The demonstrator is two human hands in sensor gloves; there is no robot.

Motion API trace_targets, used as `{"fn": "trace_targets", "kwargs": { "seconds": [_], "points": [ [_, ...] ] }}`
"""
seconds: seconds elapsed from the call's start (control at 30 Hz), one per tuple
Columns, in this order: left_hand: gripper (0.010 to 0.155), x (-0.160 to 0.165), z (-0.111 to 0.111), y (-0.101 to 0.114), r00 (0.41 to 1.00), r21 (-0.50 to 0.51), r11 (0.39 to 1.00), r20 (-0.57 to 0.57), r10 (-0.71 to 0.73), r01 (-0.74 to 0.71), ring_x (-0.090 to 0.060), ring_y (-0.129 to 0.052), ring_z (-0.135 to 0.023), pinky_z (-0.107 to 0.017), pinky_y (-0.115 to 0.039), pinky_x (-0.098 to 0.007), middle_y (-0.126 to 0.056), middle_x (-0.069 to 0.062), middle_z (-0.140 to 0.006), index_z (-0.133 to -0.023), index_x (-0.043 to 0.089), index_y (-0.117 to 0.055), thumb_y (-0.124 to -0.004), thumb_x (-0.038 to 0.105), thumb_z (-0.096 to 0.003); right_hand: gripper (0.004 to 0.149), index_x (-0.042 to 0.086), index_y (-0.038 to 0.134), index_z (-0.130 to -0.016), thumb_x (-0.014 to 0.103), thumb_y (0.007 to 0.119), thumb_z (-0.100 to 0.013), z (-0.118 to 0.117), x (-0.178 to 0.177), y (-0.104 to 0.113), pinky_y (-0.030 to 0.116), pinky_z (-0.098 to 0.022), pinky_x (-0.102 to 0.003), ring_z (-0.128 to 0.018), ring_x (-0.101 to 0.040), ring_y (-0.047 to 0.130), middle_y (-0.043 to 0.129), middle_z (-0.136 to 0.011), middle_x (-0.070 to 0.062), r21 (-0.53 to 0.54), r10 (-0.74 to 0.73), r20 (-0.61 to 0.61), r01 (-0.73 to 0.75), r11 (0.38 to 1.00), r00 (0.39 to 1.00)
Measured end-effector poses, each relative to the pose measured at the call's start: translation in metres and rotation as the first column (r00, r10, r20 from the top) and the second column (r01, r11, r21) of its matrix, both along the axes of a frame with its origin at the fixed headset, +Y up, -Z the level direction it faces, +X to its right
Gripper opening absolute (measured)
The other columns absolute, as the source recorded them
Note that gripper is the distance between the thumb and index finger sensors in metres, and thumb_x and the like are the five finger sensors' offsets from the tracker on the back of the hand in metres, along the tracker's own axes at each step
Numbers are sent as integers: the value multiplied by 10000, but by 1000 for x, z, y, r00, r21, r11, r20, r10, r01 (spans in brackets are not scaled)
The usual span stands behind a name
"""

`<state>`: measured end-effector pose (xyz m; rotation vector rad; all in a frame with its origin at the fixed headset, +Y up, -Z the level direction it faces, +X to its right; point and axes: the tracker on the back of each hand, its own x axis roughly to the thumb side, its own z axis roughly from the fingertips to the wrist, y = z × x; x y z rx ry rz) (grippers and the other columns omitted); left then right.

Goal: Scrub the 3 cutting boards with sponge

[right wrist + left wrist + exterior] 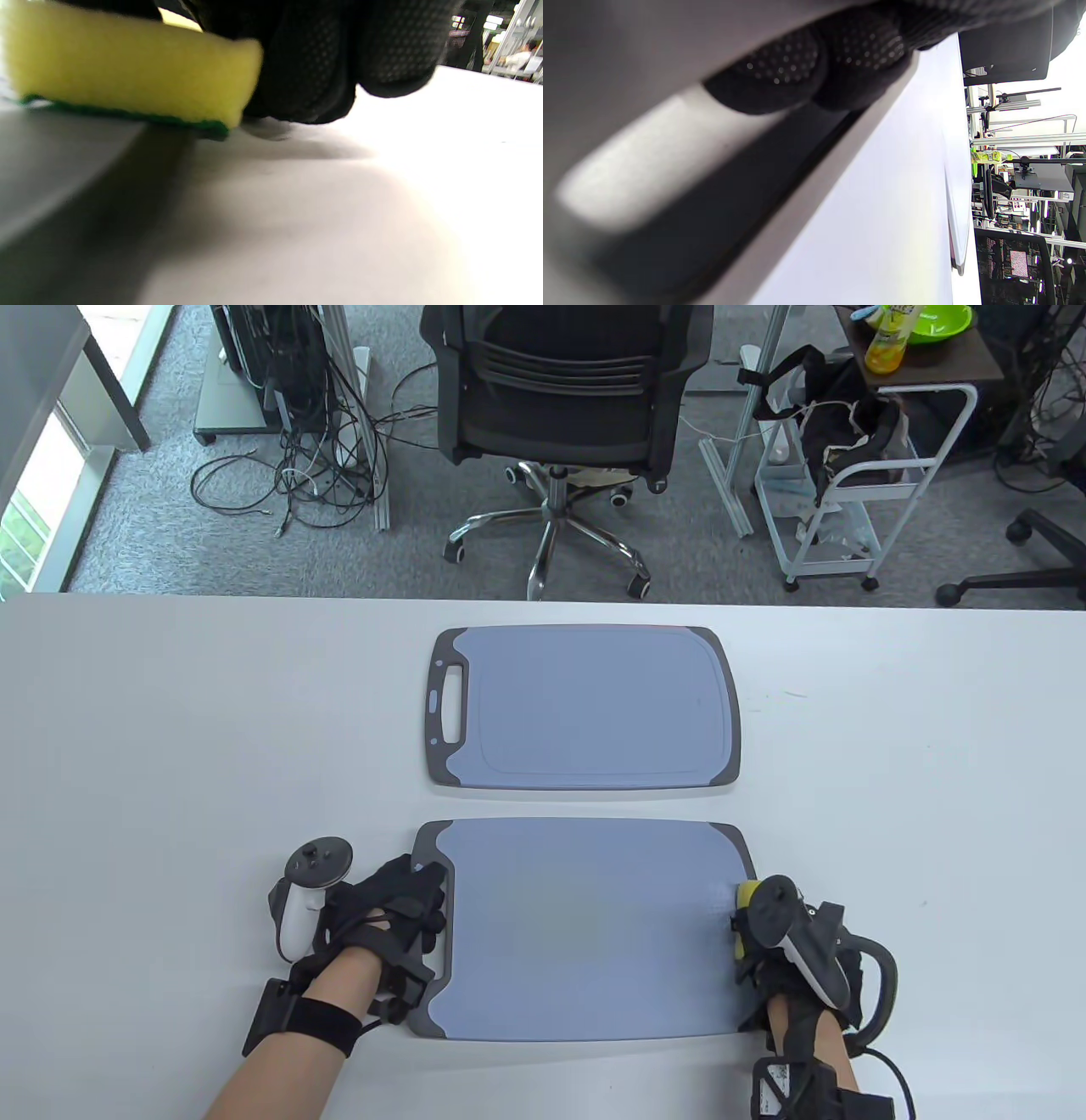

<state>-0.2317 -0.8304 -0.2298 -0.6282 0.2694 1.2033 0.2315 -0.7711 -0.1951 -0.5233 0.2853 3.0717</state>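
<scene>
Two blue-grey cutting boards with dark grey ends lie on the white table; a third is not visible. The near board [585, 929] has my left hand [399, 912] holding its handle end, fingers curled at the handle slot; the left wrist view shows those fingertips [814, 72] against the board's edge [780, 178]. My right hand [768, 929] grips a yellow sponge [747, 899] at the board's right edge. Up close, the sponge [127, 72] sits green side down on the board, the fingers [322, 63] behind it. The far board [585, 708] lies untouched.
The table's far edge [543, 598] runs across the view. Beyond it stand a black office chair [564, 398], a white cart [857, 492] and floor cables [297, 475]. White table surface [170, 746] stretches left and right of the boards.
</scene>
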Motion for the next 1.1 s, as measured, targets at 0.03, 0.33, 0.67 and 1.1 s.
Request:
{"fn": "trace_targets", "kwargs": {
  "seconds": [0.03, 0.33, 0.67, 1.1],
  "points": [
    [531, 0, 0, 0, 1000, 0, 1000, 0, 0, 0, 24, -1047, -423, -330, -1000, -228, -905, 97, -729, -973, 150, -690, -738, 538, -614, 711, 45, 704, -989, 550, 725, -489, -1, -7, 1, 799, -450, -461, -502, -234, 934, 890, -704, -106, 10, 11, -27, -11, 1000, 1000],
    [530, 0, -1, 0, 1000, -9, 1000, -2, 6, -7, 16, -1055, -418, -325, -1004, -236, -913, 94, -725, -968, 153, -700, -744, 537, -605, 725, 81, 693, -996, 590, 708, -480, 11, -240, 15, 813, -452, -439, -499, -202, 935, 888, -688, -84, 81, 19, -714, 56, 995, 700],
    [528, -1, -2, 0, 1000, -20, 1000, -2, 21, -21, 13, -1058, -412, -323, -1007, -244, -918, 92, -722, -965, 155, -706, -747, 535, -601, 712, 119, 683, -1009, 592, 694, -478, 8, -173, 12, 810, -462, -442, -515, -206, 938, 888, -721, -59, 101, 118, -562, -74, 992, 819],
    [529, 0, -3, 0, 1000, -6, 1000, 2, -19, 19, 23, -1063, -405, -312, -1009, -232, -924, 102, -711, -957, 168, -716, -747, 548, -591, 720, 61, 703, -992, 572, 717, -485, 6, -52, 1, 809, -444, -450, -498, -221, 940, 893, -701, -99, 39, -28, -280, 41, 998, 960]
  ]
}}
